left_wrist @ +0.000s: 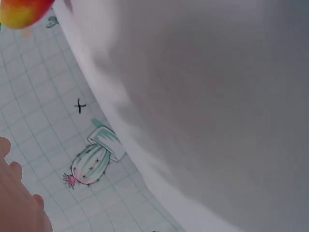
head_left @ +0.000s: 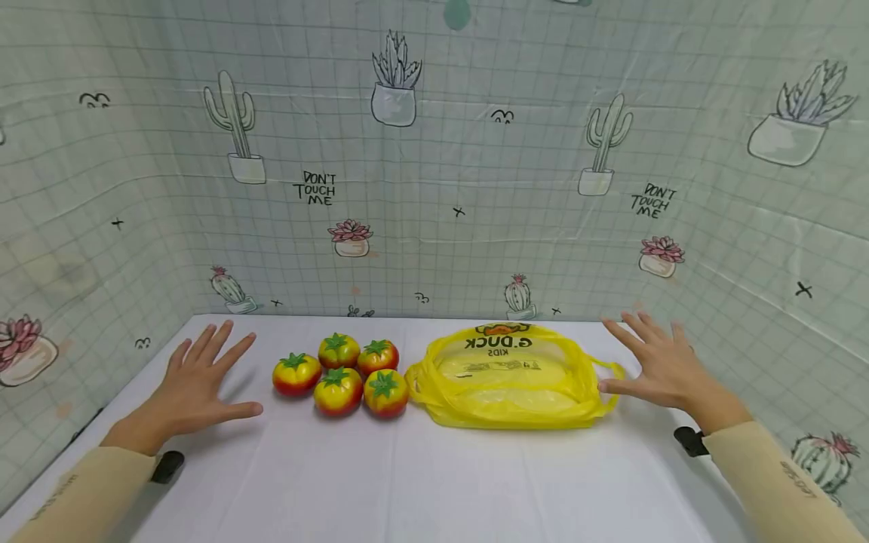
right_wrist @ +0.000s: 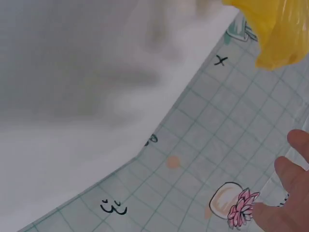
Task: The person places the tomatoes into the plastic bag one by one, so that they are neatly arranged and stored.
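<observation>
Several red-and-yellow tomatoes with green leaf tops stand in a cluster left of centre on the white table. Right beside them lies a yellow plastic bag with mirrored "G.DUCK KIDS" print, its handles at both ends. To the left of the tomatoes, my left hand hovers with fingers spread, holding nothing. My right hand is likewise spread; its thumb lies near the bag's right handle, and I cannot tell if they touch. One tomato shows at the left wrist view's corner, and part of the bag in the right wrist view.
A white cloth covers the table. Grid-patterned curtains printed with cacti and "Don't touch me" enclose the back and both sides. Each wrist carries a small black device, seen below the sleeve cuff.
</observation>
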A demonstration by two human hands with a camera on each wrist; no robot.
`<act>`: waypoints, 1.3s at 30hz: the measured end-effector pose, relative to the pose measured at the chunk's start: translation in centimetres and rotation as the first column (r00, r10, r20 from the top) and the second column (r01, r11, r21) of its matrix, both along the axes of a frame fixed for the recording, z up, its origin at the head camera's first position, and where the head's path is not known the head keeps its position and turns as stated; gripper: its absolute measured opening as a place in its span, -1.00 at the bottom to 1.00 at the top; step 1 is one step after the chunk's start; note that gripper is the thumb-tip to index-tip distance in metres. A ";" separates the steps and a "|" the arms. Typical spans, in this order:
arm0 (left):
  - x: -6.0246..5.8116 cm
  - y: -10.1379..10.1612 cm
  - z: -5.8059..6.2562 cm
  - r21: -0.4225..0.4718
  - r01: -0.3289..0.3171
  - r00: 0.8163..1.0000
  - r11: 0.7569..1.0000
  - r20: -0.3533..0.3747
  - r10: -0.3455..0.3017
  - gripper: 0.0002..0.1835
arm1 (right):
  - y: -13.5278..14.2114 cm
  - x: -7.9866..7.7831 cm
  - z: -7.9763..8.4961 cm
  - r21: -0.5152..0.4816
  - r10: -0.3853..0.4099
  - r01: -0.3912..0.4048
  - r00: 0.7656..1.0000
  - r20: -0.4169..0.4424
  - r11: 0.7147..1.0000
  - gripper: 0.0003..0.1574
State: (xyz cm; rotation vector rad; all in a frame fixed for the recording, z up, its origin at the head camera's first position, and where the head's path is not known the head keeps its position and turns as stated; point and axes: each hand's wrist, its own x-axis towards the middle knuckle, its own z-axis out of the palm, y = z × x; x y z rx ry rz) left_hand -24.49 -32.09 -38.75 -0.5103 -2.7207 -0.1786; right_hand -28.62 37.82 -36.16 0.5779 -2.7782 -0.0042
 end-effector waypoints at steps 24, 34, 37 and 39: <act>-1.5 5.2 1.0 0.419 -0.013 0.944 0.908 0.304 -0.127 -0.03 | -6.1 -0.2 -0.7 -0.346 0.125 -0.029 0.958 0.257 0.938 -0.03; -2.4 5.5 0.2 0.470 -0.072 0.917 0.880 0.377 -0.127 -0.07 | -5.8 -0.2 -1.3 -0.385 0.128 -0.009 0.950 0.284 0.923 -0.22; -2.6 5.6 0.1 0.481 -0.081 0.911 0.873 0.392 -0.131 -0.09 | -5.7 -0.2 -1.5 -0.389 0.134 -0.012 0.948 0.289 0.921 -0.21; -2.6 5.6 0.0 0.482 -0.090 0.906 0.872 0.403 -0.128 -0.10 | -5.6 -0.3 -1.6 -0.392 0.140 -0.014 0.945 0.296 0.920 -0.20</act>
